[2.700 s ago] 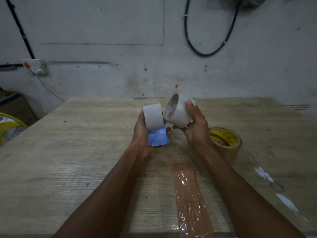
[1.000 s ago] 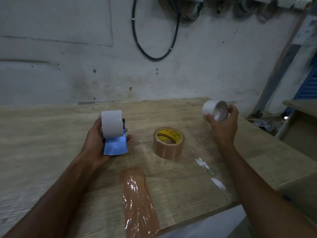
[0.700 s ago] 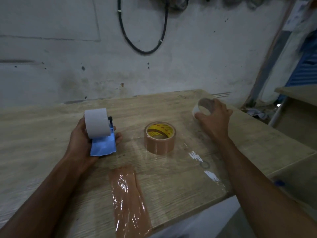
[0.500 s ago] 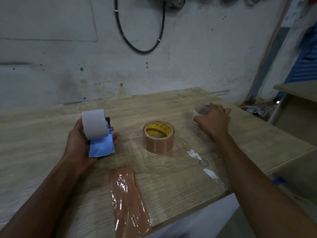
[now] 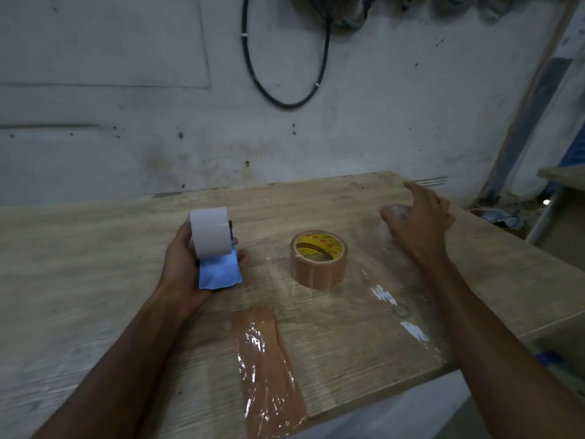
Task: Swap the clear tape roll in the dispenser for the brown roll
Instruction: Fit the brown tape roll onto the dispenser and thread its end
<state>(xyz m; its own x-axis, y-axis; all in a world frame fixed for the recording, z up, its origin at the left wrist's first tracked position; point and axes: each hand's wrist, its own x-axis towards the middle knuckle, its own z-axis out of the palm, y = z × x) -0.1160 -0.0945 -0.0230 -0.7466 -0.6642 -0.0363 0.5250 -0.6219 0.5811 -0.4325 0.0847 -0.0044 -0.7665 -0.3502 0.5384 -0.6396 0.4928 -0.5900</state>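
My left hand (image 5: 179, 267) grips a blue tape dispenser (image 5: 219, 275) with a white cylinder (image 5: 210, 231) on top, held just above the wooden table (image 5: 79, 280). The brown tape roll (image 5: 318, 267), with a yellow inner label, lies flat on the table to the right of the dispenser. Further right, my right hand (image 5: 421, 220) hovers with fingers spread and holds nothing. A pale, blurred clear tape roll (image 5: 385, 228) sits on the table under its thumb side, mostly hidden.
A strip of brown tape (image 5: 266, 365) is stuck to the table near its front edge, and a shiny clear strip (image 5: 399, 308) lies to its right. The table's right edge runs just past my right hand. A black cable (image 5: 285, 90) hangs on the wall.
My right hand carried the clear roll to the right, set it on the table and opened above it. The left hand kept hold of the dispenser.
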